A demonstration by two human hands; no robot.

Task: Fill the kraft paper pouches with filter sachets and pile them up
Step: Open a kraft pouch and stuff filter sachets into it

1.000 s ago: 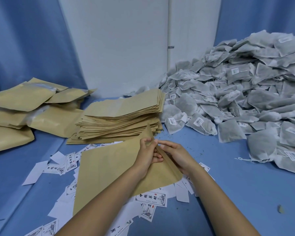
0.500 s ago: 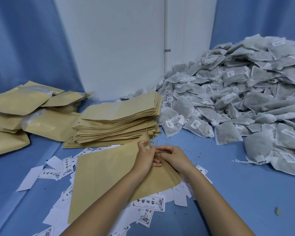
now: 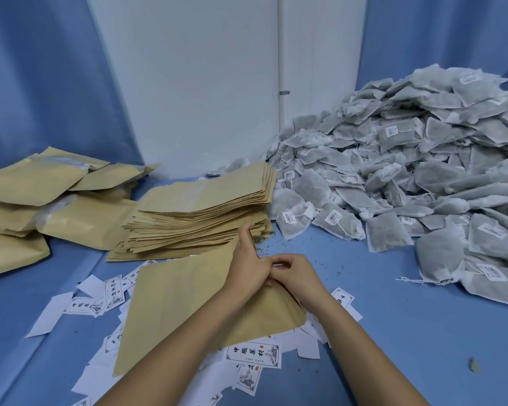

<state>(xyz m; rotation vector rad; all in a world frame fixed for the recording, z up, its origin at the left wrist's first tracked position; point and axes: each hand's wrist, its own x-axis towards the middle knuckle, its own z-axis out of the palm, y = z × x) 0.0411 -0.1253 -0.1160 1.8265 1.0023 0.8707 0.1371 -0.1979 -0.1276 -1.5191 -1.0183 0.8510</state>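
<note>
Step in hand, as judged: opening one flat pouch (image 3: 188, 312) at its mouth. Left grip (image 3: 248, 269) pinches the pouch's 2 o'clock corner, thumb raised; right grip (image 3: 294, 276) pinches the same edge with fingers curled, the two touching. The pouch lies at 6 o'clock on the worktop (image 3: 379, 332), over scattered labels (image 3: 254, 354). Next move calls for parting the mouth, then reaching the sachets (image 3: 408, 177) at 2 o'clock; filled pile (image 3: 41, 194) at 9 o'clock
</note>
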